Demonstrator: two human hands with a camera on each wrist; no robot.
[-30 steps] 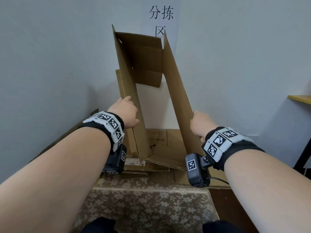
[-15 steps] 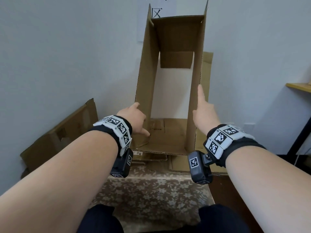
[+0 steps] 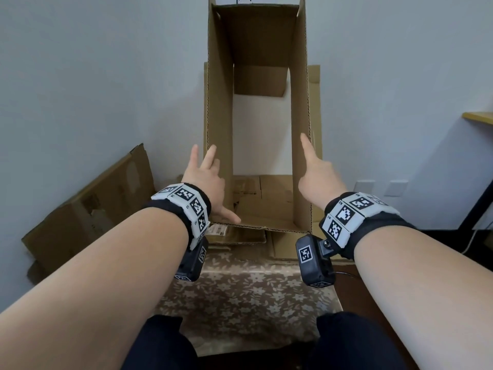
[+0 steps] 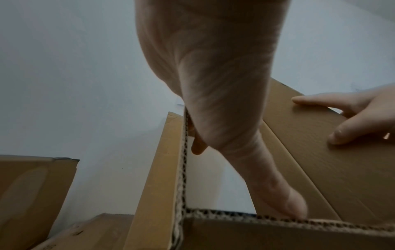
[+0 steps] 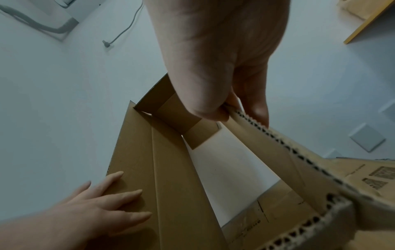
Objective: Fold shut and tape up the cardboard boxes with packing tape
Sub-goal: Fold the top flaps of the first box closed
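Note:
A brown cardboard box (image 3: 256, 36) stands on end as an open rectangular tube, and the white wall shows through it. My left hand (image 3: 205, 177) lies against its left wall with the fingers straight and spread. The thumb (image 4: 295, 208) rests on the near edge of the bottom panel. My right hand (image 3: 317, 177) holds the right wall's near edge. Its thumb (image 5: 211, 113) is inside and its fingers outside, with the index finger pointing up along the edge. The far flaps hang loose inside the tube.
Flattened boxes (image 3: 240, 236) lie under the tube on a table with a floral cloth (image 3: 240, 295). A folded box (image 3: 88, 209) leans on the wall at left. Another flat sheet (image 3: 316, 81) stands behind the tube. A wooden shelf (image 3: 480, 117) juts out at far right.
The box went from a slanted, half-collapsed shape to a squared upright tube. My left fingers uncurled and spread along the left wall. My right index finger straightened up the right wall.

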